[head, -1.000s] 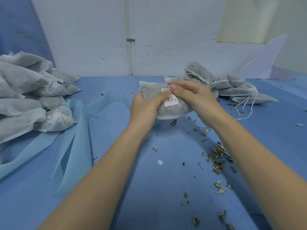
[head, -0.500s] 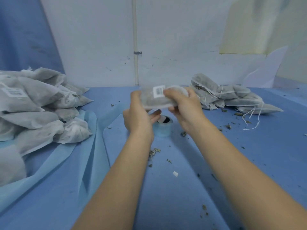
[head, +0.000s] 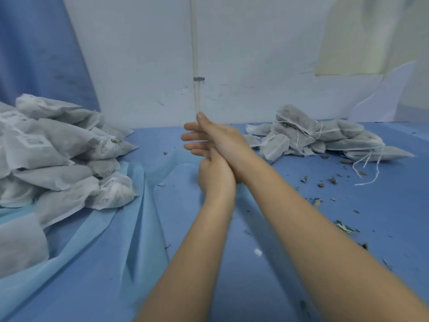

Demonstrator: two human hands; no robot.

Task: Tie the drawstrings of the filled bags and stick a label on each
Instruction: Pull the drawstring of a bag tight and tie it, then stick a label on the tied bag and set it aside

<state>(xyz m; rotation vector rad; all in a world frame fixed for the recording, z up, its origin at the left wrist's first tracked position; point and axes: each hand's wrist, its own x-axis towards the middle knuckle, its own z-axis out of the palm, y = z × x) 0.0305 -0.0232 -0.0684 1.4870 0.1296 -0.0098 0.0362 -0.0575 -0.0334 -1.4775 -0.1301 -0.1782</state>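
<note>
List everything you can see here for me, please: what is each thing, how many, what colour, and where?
labelled bags: a pile, too many to count, grey-white, left side of the table
unlabelled bags: a smaller heap, grey-white with loose white drawstrings, far right of the table
table cover: one, blue, under everything
light blue fabric: one folded sheet, left of centre, under the left pile
dried leaf scraps: many, dark green-brown, scattered on the right
pipe: one, white, upright on the back wall
left hand: one, centre, partly under the right
right hand: one, fingers straight, crossing over the left hand
</note>
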